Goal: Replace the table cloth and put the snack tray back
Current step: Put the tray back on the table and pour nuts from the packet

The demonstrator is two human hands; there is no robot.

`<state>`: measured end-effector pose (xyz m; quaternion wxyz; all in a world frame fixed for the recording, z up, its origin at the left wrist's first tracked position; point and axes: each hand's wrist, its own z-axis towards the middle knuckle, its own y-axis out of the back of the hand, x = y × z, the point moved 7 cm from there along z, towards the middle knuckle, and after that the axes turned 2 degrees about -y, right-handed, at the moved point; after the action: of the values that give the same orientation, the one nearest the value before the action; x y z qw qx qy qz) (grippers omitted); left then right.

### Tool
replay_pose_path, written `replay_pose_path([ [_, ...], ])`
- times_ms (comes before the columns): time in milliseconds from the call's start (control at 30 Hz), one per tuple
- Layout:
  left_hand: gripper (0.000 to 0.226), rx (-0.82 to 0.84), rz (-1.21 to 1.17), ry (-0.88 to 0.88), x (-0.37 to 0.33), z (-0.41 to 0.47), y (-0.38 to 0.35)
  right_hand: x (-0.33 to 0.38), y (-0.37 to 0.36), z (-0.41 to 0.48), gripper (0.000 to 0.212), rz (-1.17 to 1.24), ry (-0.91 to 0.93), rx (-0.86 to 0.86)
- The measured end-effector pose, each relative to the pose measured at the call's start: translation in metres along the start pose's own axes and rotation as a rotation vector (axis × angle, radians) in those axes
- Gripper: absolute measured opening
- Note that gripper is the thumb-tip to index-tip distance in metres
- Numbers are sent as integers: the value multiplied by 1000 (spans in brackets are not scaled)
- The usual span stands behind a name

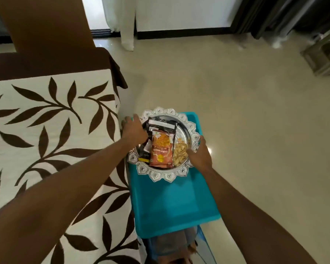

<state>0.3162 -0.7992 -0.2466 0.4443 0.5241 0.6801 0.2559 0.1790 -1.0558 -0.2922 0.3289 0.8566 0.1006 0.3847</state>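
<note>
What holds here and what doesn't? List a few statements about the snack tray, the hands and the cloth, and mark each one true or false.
1. The silver snack tray sits on the teal plastic stool, not on the table. True.
2. Only one hand touches the tray. False: the left hand and the right hand hold its rim on opposite sides.
3. The tablecloth is plain blue. False: it is cream with a brown leaf pattern.
4. An orange snack packet lies in the tray. True.
</note>
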Motion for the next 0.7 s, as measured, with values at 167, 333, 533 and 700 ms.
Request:
replay_pose_path([
  [167,89,108,117,62,5,14,-20,-3,-4,6,90,-7,-52,-14],
  [333,66,69,-59,51,7,24,-7,0,16,15,89,37,-90,11],
  [533,61,50,-439,-20,-4,1,22,19,73,3,82,85,-43,-89],
  [700,71,-37,-553,-88,-23,-57,64,40,120,-37,78,108,50,-149],
])
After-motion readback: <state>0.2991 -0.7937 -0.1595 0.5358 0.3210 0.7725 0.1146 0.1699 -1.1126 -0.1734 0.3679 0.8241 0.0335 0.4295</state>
